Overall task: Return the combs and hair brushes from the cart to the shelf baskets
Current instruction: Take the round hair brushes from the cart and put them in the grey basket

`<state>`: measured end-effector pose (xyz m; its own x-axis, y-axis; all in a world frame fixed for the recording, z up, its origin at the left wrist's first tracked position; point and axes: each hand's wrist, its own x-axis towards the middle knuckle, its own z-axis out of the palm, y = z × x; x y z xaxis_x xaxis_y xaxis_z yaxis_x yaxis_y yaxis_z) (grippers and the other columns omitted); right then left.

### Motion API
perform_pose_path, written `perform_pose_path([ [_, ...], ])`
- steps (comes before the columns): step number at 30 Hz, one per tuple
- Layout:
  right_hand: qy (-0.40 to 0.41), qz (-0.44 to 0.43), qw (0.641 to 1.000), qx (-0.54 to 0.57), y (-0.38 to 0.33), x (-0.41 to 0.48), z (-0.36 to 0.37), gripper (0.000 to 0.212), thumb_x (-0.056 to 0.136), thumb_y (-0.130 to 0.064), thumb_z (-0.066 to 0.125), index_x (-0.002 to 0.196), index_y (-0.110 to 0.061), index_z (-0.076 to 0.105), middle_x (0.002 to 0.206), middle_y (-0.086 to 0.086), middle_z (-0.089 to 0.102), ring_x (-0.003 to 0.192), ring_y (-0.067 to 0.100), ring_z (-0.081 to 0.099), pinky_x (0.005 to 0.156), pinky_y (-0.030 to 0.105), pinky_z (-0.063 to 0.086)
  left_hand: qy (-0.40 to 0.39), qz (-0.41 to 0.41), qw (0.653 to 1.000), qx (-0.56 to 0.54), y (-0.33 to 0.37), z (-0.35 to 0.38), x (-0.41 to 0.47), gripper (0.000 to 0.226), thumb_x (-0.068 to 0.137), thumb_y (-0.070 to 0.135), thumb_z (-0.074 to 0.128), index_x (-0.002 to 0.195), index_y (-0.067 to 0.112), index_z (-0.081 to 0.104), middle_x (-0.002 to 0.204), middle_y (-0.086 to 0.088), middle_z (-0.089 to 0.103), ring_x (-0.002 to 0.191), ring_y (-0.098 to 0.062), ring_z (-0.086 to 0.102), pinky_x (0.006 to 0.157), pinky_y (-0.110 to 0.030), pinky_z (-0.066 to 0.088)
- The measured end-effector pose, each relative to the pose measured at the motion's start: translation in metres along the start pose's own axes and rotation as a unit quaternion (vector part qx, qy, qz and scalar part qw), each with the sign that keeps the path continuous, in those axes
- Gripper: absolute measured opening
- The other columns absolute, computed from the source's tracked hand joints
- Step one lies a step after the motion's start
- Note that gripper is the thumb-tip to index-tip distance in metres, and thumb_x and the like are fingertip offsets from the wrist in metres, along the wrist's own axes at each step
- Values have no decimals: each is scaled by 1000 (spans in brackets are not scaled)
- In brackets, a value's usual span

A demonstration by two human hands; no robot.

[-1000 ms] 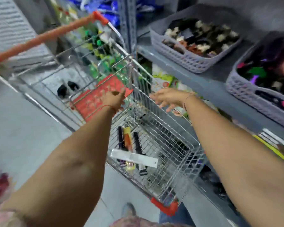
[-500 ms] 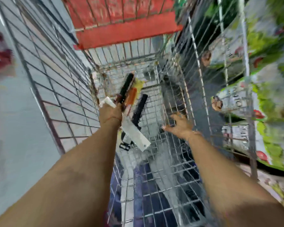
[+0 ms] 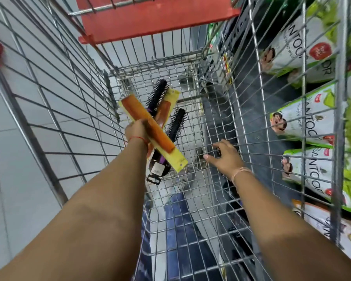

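Lifted since before, orange comb [image 3: 148, 126] in my left hand [image 3: 135, 130]'s closed grip; brushes [image 3: 175, 123] lie lengthwise beyond, open right hand [image 3: 224, 157] nearer.

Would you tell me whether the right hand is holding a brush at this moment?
No, the right hand rests spread on the cart floor, while the left hand grips the orange comb.

Pale tiled floor [image 3: 28, 122]; stocked green-and-white packets [image 3: 298, 47] at right.
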<state>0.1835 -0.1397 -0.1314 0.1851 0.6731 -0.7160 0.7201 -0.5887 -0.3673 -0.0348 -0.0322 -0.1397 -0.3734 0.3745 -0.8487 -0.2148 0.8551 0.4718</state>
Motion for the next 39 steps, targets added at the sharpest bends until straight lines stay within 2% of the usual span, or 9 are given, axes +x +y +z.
perform_pose_path([
  [7,27,2,1000,-4,5,1,8,55,81,-39,63,128,-15,48,153,7,25,140,27,24,114,41,23,-290,-1,952,100,54,29,-5,14,90,1,43,86,2,57,83,-6,59,70,-18,57,63,-29,53],
  [10,93,5,994,58,9,1,11,36,86,-25,59,118,-10,57,144,12,40,132,30,37,110,39,30,-317,40,933,167,51,65,-23,17,87,-5,53,77,9,54,73,-3,62,63,-14,60,49,-22,56],
  [13,269,42,953,129,14,-2,6,21,90,-8,49,101,-1,65,108,23,63,99,36,59,81,29,43,-290,97,908,288,15,96,-36,25,80,-6,65,69,11,51,61,-5,63,52,-18,59,45,-23,55],
  [17,276,23,955,104,20,-8,6,23,91,-6,44,101,-1,65,99,24,63,80,25,52,72,30,45,-185,206,819,503,-44,96,-36,22,82,5,63,103,0,67,106,-20,70,97,-29,68,85,-34,57],
  [25,248,-6,968,27,12,-19,3,21,90,-11,48,106,-4,60,109,17,62,94,33,58,80,37,50,31,337,865,369,6,42,-29,39,87,37,46,104,8,66,105,-22,70,99,-36,65,83,-36,51],
  [29,163,-126,975,-83,-30,-24,11,28,91,-20,45,116,-10,52,128,15,47,110,33,51,87,48,51,126,268,877,378,37,8,10,37,88,22,48,117,1,59,123,-23,62,117,-34,56,95,-34,44],
  [32,47,-186,973,-126,-67,-22,39,44,91,-22,47,134,-18,39,140,18,32,121,37,44,92,49,49,62,172,872,454,24,5,25,59,86,27,58,138,5,42,140,-21,47,130,-34,46,109,-37,39],
  [37,43,86,990,105,-114,-17,83,85,73,-39,71,136,-8,24,128,18,46,115,36,49,86,45,46,21,184,858,480,-4,10,22,61,74,27,72,128,6,51,130,-19,57,120,-34,55,101,-38,45],
  [39,37,154,982,108,-117,-12,94,78,75,-34,72,132,-4,28,131,17,48,119,36,48,91,46,45,-1,161,882,443,-9,8,25,64,70,24,78,126,5,53,129,-18,60,118,-31,57,100,-36,46],
])
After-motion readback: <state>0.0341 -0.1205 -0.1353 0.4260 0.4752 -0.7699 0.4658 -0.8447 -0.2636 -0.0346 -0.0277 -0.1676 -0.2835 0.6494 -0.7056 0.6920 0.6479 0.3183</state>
